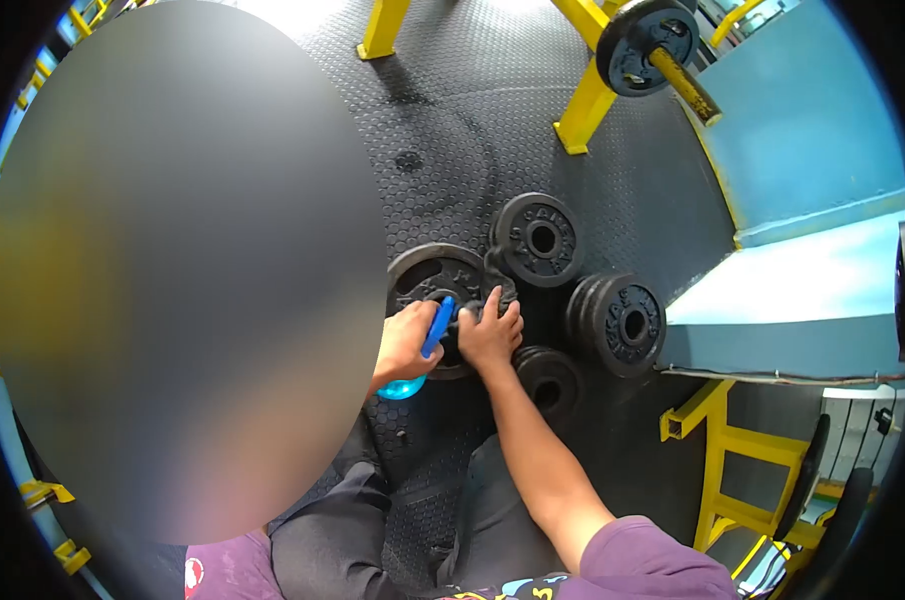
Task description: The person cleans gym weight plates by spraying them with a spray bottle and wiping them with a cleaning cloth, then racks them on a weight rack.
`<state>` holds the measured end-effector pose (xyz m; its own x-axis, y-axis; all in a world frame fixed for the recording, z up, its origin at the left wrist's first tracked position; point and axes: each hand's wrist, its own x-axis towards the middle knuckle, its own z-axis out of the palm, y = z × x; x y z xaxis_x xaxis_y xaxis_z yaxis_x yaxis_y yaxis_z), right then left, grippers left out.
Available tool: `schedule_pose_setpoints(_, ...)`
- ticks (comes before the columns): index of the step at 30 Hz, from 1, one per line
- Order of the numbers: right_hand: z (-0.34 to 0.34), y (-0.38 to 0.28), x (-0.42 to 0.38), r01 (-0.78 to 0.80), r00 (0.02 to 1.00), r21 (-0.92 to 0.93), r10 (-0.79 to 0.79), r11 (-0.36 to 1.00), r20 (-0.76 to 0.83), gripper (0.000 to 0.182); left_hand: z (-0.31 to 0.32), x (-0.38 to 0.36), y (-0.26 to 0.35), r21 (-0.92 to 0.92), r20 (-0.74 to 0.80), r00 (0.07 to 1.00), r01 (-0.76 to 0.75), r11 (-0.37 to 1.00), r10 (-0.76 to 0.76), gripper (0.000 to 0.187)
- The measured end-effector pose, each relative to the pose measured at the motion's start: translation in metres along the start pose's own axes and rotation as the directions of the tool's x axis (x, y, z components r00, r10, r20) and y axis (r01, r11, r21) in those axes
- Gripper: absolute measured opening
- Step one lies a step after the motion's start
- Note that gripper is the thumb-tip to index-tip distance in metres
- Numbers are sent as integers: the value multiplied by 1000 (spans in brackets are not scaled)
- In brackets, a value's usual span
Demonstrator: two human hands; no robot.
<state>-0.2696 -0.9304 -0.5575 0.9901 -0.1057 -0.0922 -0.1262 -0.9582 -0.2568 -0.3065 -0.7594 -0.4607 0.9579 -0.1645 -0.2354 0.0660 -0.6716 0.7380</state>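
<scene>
My left hand (pixel 405 345) is closed around a spray bottle with a blue trigger head (pixel 438 328) and a light-blue see-through body (pixel 403 388). It is over a large black weight plate (pixel 418 262) lying on the floor. My right hand (pixel 493 332) presses a dark, crumpled cloth (pixel 500 278) against the right edge of that plate, fingers pointing away from me. Both hands hide part of the plate. Close by are a smaller plate stack (pixel 556 262) beyond my right hand, another stack (pixel 641 350) to the right, and a third (pixel 573 372) beside my right wrist.
Black textured rubber matting (pixel 453 150) covers the floor. A yellow rack (pixel 585 115) holding a black plate (pixel 625 68) stands ahead. A blue wall (pixel 803 130) and another yellow frame (pixel 718 450) are on the right. A grey blurred oval covers much of the left.
</scene>
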Motion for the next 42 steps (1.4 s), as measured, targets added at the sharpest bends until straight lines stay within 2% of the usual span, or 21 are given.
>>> schedule_pose_setpoints(2,13,-29,7,-43,992,-119,28,992,-123,73,-10,2,-18,-90,-133,989,48,995,-60,54)
schedule_pose_setpoints(5,22,-70,40,249,963,1,-248,968,-107,66,-15,0,-52,-143,-370,924,41,989,-92,48)
schedule_pose_setpoints(7,25,-101,37,401,916,-36,-401,915,-7,61,-22,-3,-71,-114,-450,886,65,991,-110,50)
schedule_pose_setpoints(10,33,-99,2,732,676,72,-735,678,48,54,-36,-4,-97,-72,-592,802,49,996,-82,59)
schedule_pose_setpoints(11,23,-95,-13,739,627,176,-760,650,174,50,-35,-1,-110,36,-667,745,51,998,-14,59)
schedule_pose_setpoints(12,21,-85,-30,789,578,163,-805,593,133,43,-39,-1,-109,34,-703,711,35,999,-1,62)
schedule_pose_setpoints(14,20,-54,-54,851,501,161,-865,499,34,37,-40,0,-115,-91,-691,709,103,991,-137,66)
schedule_pose_setpoints(18,-18,6,-63,882,433,158,-896,443,95,39,-35,-15,-111,-326,-590,742,142,935,-318,72)
schedule_pose_setpoints(20,-21,33,-60,776,577,114,-771,620,271,42,-18,-26,-138,-86,-687,711,123,989,-148,81)
schedule_pose_setpoints(22,-33,39,-39,480,842,87,-486,873,236,44,-16,-33,-141,-202,-646,729,122,972,-225,89)
schedule_pose_setpoints(24,-26,27,-13,425,905,237,-417,873,-86,56,-11,-41,-140,49,-662,749,9,999,25,95)
schedule_pose_setpoints(26,-40,-4,2,196,980,44,-197,980,8,75,-24,-49,-120,55,-606,795,73,996,-25,100)
schedule_pose_setpoints(28,-19,-4,4,173,966,-49,-160,984,202,94,-28,-59,-115,123,-563,826,116,986,-27,108)
schedule_pose_setpoints(30,-11,-6,-28,305,952,-229,-287,925,107,93,-41,-66,-104,124,-518,853,148,981,-63,114)
schedule_pose_setpoints(32,-2,-9,-66,277,957,-294,-237,915,167,87,-65,-78,-67,228,-534,825,353,907,-187,112)
schedule_pose_setpoints(34,-16,-13,-93,302,925,-83,-271,950,265,74,-73,-70,-38,320,-721,685,199,926,102,88)
schedule_pose_setpoints(36,-19,-5,-102,357,880,139,-382,924,282,61,-72,-63,12,344,-687,670,-41,938,281,69)
schedule_pose_setpoints(38,-21,17,-98,359,773,482,-544,799,327,35,-55,-56,46,324,-508,787,-201,924,349,43)
schedule_pose_setpoints(39,-44,22,-98,-227,688,653,-356,722,632,34,-36,-45,45,137,-391,865,-284,949,315,36)
schedule_pose_setpoints(40,-75,22,-99,-747,418,511,-298,425,859,32,-19,-36,43,64,-257,919,-292,954,298,32)
schedule_pose_setpoints(42,-115,38,-115,-584,658,692,-252,423,710,27,21,-21,18,147,-12,938,-340,929,345,26)
